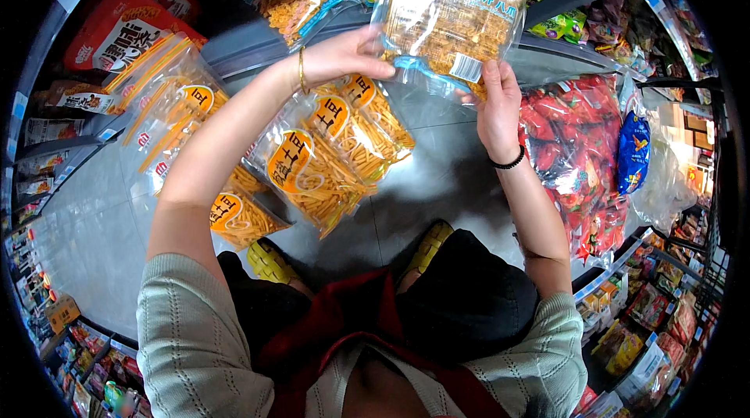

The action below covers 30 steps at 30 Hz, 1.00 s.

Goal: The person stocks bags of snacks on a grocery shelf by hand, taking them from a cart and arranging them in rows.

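Note:
Both of my hands hold one large clear plastic bag of brown snack pieces (451, 13) by its near end, over the front of the low shelf. My left hand (345, 54) grips its near left corner, with the thumb along the blue-printed edge. At the near right corner, beside a barcode label, my right hand (498, 98) pinches the film. Below my hands, several clear bags of yellow snack sticks (316, 175) with orange labels lie overlapping on the grey tiled floor (422, 154). More of these zip-top bags (181, 96) lie to the left, partly behind my left forearm.
A big clear sack of red-wrapped packets (574, 172) stands at my right, with a blue packet (634, 151) beside it. A red snack bag (117, 28) and a bag of orange-brown snacks (304, 2) sit on the shelf ahead. Stocked shelves (650, 301) curve around behind.

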Available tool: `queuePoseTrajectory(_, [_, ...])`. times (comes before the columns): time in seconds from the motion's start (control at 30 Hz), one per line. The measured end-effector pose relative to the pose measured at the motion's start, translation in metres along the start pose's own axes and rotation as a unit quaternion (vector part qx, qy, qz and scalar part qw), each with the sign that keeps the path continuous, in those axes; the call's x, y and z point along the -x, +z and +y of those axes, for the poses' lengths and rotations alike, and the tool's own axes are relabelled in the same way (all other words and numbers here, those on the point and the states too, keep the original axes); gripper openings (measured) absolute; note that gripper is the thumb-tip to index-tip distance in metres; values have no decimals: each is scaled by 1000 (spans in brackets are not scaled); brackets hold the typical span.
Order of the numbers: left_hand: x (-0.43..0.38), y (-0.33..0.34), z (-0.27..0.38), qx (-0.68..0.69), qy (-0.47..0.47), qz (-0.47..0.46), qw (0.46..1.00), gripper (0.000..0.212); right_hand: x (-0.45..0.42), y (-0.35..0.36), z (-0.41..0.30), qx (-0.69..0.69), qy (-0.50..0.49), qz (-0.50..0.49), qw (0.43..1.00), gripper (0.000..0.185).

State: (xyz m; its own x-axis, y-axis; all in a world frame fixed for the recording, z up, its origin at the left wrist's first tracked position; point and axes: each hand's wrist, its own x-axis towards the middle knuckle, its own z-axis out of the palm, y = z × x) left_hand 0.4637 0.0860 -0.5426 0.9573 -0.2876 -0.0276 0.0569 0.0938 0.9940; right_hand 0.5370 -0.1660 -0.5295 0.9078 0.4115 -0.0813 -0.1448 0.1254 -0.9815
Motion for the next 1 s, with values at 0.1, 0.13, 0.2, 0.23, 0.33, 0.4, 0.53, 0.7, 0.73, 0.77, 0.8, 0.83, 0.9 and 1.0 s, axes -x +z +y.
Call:
queuePoseTrajectory(0.1, [2,1,18,138,-20,61,988,68,4,4,-1,33,-3,-24,999,29])
queuePoseTrajectory(0.13, [2,0,24,137,-19,73,988,74,5,6,-1,34,-3,-30,999,30])
queuePoseTrajectory(0.2, [2,0,26,152,-23,91,984,77,6,7,1,38,-3,-43,998,30])
queuePoseTrajectory(0.23, [2,0,26,166,-22,89,982,76,6,6,1,40,-5,-45,998,30])
queuePoseTrajectory(0.33, [-1,0,23,197,-17,99,975,74,6,9,-2,46,-15,-52,997,29])
queuePoseTrajectory(0.4, [-3,0,13,204,-6,124,971,74,10,16,-8,50,-26,-53,997,29])
queuePoseTrajectory(0.53, [-8,-1,9,214,3,142,966,66,6,6,-3,46,-20,-80,996,30])
queuePoseTrajectory(0.7, [-8,1,11,165,7,158,974,80,5,6,-3,50,-12,-82,995,31])
queuePoseTrajectory(0.73, [-7,2,13,132,-3,150,980,81,5,5,-3,48,-4,-79,996,31])
queuePoseTrajectory(0.77, [-7,2,15,98,-13,142,985,81,5,5,-4,46,4,-76,996,32])
queuePoseTrajectory(0.8, [-6,2,17,65,-23,134,989,82,4,6,-4,44,12,-73,996,32])
queuePoseTrajectory(0.83, [-5,4,16,70,-7,134,989,82,4,6,-3,48,9,-71,996,33])
queuePoseTrajectory(0.9, [-5,6,15,79,27,134,987,82,5,6,-2,56,5,-69,996,34])
queuePoseTrajectory(1.0, [-6,6,14,63,25,145,987,82,4,6,-1,62,1,-65,996,33])
